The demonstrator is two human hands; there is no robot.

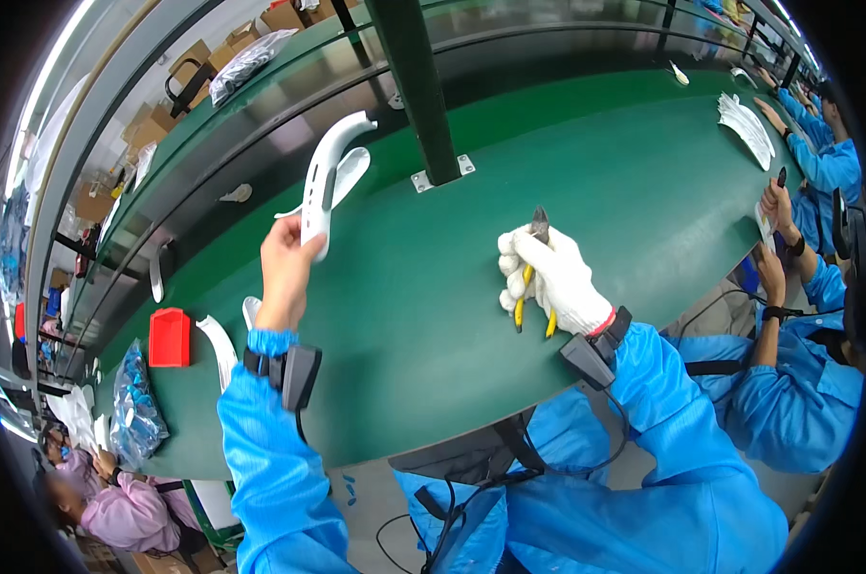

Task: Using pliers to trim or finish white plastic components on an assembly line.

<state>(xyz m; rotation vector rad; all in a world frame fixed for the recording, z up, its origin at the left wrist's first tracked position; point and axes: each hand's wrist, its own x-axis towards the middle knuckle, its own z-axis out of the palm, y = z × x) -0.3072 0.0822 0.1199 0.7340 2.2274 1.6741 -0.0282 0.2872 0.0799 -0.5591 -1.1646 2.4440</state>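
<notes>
My bare left hand [287,263] is raised over the green table, fingers closed round the lower end of a curved white plastic part [323,177] with small slots along its side. A second white piece [351,172] with a rounded end shows just behind it; I cannot tell whether the two are joined. In a white knitted glove, my right hand [567,282] is wrapped round a pair of cutting pliers [540,226]. Their dark jaws point away from me and the yellow handles stick out below the fingers. A gap separates the pliers from the white part.
Left on the green table [433,383] are a red tray [170,337], a clear plastic bag [136,402] and a curved white strip [219,349]. A green post [418,96] rises at the far side. White pieces [746,129] lie far right, near co-workers in blue [787,392].
</notes>
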